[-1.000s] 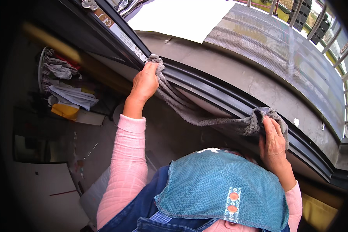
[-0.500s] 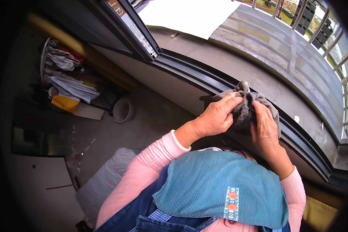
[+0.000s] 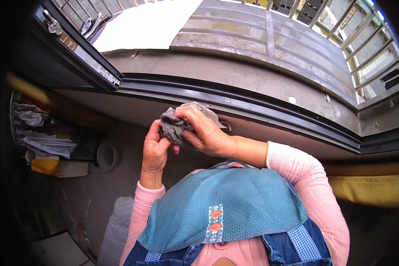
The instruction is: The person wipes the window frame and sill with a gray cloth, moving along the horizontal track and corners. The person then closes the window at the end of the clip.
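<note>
A crumpled grey rag (image 3: 174, 127) is bunched between my two hands, just on the near side of the black window track (image 3: 235, 101). My left hand (image 3: 154, 148) grips its left side from below, thumb and fingers pressed into the cloth. My right hand (image 3: 205, 131) is closed on the rag from the right, the fingers curled over its top. A paler part of the cloth spreads out behind the right hand toward the track. The fingertips are partly hidden in the folds.
Beyond the track lie a grey sill, a ridged metal ledge (image 3: 252, 35) with a white sheet (image 3: 146, 26), and metal railings (image 3: 368, 37). The dark window sash (image 3: 82, 55) stands at left. Below it are a bucket (image 3: 107, 156) and a rack of folded cloths (image 3: 48, 144).
The view has swung to the right. Both hands have drawn the rag back from the track toward my body and bunched it tighter, with the right hand crossing over.
</note>
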Action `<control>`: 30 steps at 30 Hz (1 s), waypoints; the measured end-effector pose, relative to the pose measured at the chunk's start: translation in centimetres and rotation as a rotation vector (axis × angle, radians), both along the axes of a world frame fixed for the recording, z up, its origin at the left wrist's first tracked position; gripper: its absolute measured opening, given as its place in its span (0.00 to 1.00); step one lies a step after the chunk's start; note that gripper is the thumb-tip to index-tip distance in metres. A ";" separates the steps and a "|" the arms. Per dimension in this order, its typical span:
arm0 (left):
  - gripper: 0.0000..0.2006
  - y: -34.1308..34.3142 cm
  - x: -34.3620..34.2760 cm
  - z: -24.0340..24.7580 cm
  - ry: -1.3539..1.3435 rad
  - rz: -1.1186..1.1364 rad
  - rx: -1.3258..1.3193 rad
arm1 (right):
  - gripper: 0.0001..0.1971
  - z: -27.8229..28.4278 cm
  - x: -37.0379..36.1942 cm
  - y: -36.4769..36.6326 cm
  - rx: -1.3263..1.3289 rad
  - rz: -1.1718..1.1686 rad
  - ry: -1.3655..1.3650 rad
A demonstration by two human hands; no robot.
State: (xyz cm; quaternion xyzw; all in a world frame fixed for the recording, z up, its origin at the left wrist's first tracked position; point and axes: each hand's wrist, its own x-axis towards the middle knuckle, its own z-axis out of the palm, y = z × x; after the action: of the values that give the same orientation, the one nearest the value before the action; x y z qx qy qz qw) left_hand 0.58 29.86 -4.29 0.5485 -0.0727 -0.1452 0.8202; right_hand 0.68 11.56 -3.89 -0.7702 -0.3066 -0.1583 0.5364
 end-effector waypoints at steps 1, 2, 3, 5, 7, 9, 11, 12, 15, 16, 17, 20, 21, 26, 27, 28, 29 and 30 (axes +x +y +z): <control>0.16 2.2 -0.3 -1.1 0.004 0.021 0.019 | 0.20 -0.4 0.0 1.2 0.039 0.114 0.048; 0.16 4.4 -0.5 -2.4 -0.006 0.023 0.016 | 0.20 -1.4 0.7 2.1 0.009 0.175 0.138; 0.14 6.1 -0.1 -4.1 0.014 0.021 0.004 | 0.20 -3.0 1.3 2.8 -0.027 0.238 0.233; 0.12 8.9 2.0 -9.1 -0.015 0.118 0.864 | 0.18 -7.3 2.6 2.6 -0.458 0.078 0.471; 0.10 10.3 1.7 -10.5 -0.032 0.288 0.870 | 0.15 -7.9 0.9 2.6 -0.499 -0.010 0.277; 0.10 12.3 2.5 -9.7 -0.135 0.466 0.798 | 0.14 -5.9 0.4 2.1 -0.361 -0.007 0.235; 0.10 14.3 2.5 -6.9 -0.212 0.548 0.903 | 0.15 -1.7 -0.2 0.8 -0.415 0.019 0.105; 0.10 16.0 2.7 -6.1 -0.268 0.564 0.803 | 0.16 0.1 -0.6 -0.1 -0.401 0.051 -0.012; 0.09 16.2 4.3 -1.5 -0.447 0.679 0.593 | 0.09 6.2 -1.4 -3.6 -0.438 -0.126 -0.271; 0.08 15.1 5.0 0.4 -0.471 0.667 0.517 | 0.11 7.4 -1.3 -5.0 -0.439 -0.251 -0.340; 0.07 13.7 5.8 1.7 -0.526 0.690 0.473 | 0.12 7.9 -1.4 -6.3 -0.423 -0.368 -0.356; 0.11 9.5 9.2 4.1 -0.791 0.599 0.453 | 0.17 7.1 -2.2 -8.4 -0.586 -0.481 -0.227; 0.11 8.7 10.4 4.5 -0.854 0.586 0.571 | 0.19 5.7 -2.8 -8.6 -0.648 -0.450 -0.141; 0.17 5.4 14.2 2.7 -1.036 0.514 1.091 | 0.30 2.6 -3.2 -7.8 -0.786 -0.520 -0.142; 0.19 4.5 14.1 2.7 -0.956 0.486 1.140 | 0.30 2.7 -3.1 -7.7 -0.782 -0.517 -0.119; 0.22 4.4 14.2 2.5 -0.963 0.459 1.254 | 0.31 2.8 -2.8 -7.6 -0.777 -0.512 -0.097; 0.22 4.3 14.4 2.3 -1.028 0.517 1.318 | 0.30 2.8 -2.4 -7.2 -0.722 -0.474 -0.102; 0.23 4.1 14.6 2.0 -1.090 0.572 1.382 | 0.30 2.7 -2.1 -6.5 -0.670 -0.436 -0.102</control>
State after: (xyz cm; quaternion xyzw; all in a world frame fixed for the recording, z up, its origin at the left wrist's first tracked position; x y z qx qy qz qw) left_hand 15.20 33.97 -2.31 0.9055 -0.2075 0.3299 0.1680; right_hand -1.40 5.03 -1.22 -0.9406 -0.1969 -0.1976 0.1938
